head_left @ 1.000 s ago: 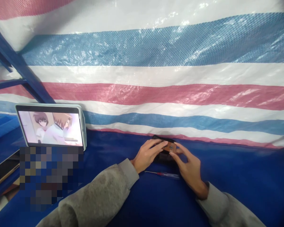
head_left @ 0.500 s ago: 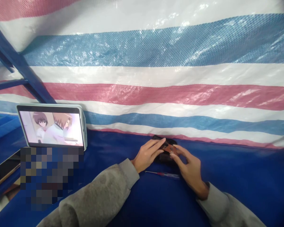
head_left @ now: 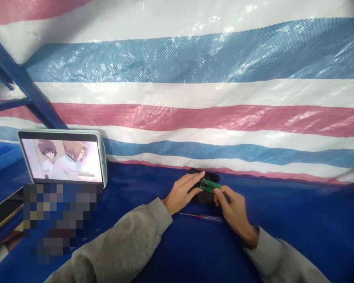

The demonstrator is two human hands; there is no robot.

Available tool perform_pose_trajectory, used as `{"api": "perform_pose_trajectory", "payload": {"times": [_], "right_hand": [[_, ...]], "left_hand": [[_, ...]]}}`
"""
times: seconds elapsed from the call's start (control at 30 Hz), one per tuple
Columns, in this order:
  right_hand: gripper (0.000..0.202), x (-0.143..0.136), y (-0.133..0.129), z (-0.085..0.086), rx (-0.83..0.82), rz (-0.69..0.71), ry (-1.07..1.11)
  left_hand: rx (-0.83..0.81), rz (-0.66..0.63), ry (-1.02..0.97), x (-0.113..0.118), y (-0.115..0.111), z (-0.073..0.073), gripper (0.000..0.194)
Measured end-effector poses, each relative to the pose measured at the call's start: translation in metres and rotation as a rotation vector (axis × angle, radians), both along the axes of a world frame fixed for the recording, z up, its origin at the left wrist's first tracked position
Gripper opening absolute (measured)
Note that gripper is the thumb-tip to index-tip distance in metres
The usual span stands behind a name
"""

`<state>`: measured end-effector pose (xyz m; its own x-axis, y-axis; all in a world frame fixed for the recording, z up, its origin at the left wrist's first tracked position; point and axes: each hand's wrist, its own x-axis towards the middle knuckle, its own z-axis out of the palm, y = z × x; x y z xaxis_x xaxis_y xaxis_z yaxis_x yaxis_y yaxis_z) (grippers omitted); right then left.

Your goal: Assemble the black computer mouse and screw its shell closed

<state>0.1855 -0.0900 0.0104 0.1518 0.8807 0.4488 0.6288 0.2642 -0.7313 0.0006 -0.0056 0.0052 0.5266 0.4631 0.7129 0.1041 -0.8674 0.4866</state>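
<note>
A small green circuit board (head_left: 210, 186) is held between my two hands, its green face towards me. My right hand (head_left: 234, 206) pinches its right end between thumb and fingers. The fingers of my left hand (head_left: 181, 193) close on the left end, with the thumb below and the index finger above. Under the board lies a black casing (head_left: 205, 198), partly hidden by the hands and the board. Just in front of it on the blue surface is a screwdriver (head_left: 205, 217) with a thin shaft and a clear handle.
A tablet (head_left: 61, 159) playing a cartoon stands at the left. Before it are a phone (head_left: 6, 208) and a pixelated patch. A blue tray (head_left: 2, 157) sits far left, near a blue metal frame (head_left: 32, 92). Striped sheeting (head_left: 194, 94) hangs behind the blue tabletop (head_left: 297, 224).
The circuit board has been turned over: its brown side faced me before, its green side does now. My right hand has shifted its fingers on the right end.
</note>
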Motion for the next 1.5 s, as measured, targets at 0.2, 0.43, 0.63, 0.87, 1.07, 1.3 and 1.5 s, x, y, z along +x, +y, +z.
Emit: {"api": "perform_pose_trajectory", "payload": {"times": [0.2,0.43,0.63,0.87,1.07,1.3,1.5], "right_hand": [[0.038,-0.001,0.0003,0.0007,-0.006,0.004,0.009],[0.034,0.0001,0.0019,-0.003,0.006,-0.006,0.017],[0.035,0.0,0.002,-0.0076,0.059,-0.024,0.132],[0.036,-0.004,0.0025,-0.0028,0.135,-0.04,0.076],[0.035,-0.0046,0.0028,-0.0012,0.136,-0.062,0.07],[0.035,-0.0043,0.0035,-0.005,0.121,-0.071,0.05],[0.034,-0.0035,0.0038,-0.0068,0.124,-0.084,0.078]], "left_hand": [[-0.011,-0.004,-0.027,0.0009,0.0015,-0.0019,0.044],[-0.042,-0.011,-0.055,0.0019,0.0009,-0.0034,0.043],[-0.072,0.06,-0.056,0.0003,-0.0001,-0.0038,0.039],[-0.081,0.103,-0.087,0.0002,-0.0011,-0.0048,0.037],[-0.067,0.089,-0.094,0.0016,-0.0005,-0.0042,0.037],[-0.099,0.093,-0.072,0.0011,-0.0005,-0.0032,0.038],[-0.061,0.068,-0.087,0.002,0.0003,-0.0036,0.044]]}}
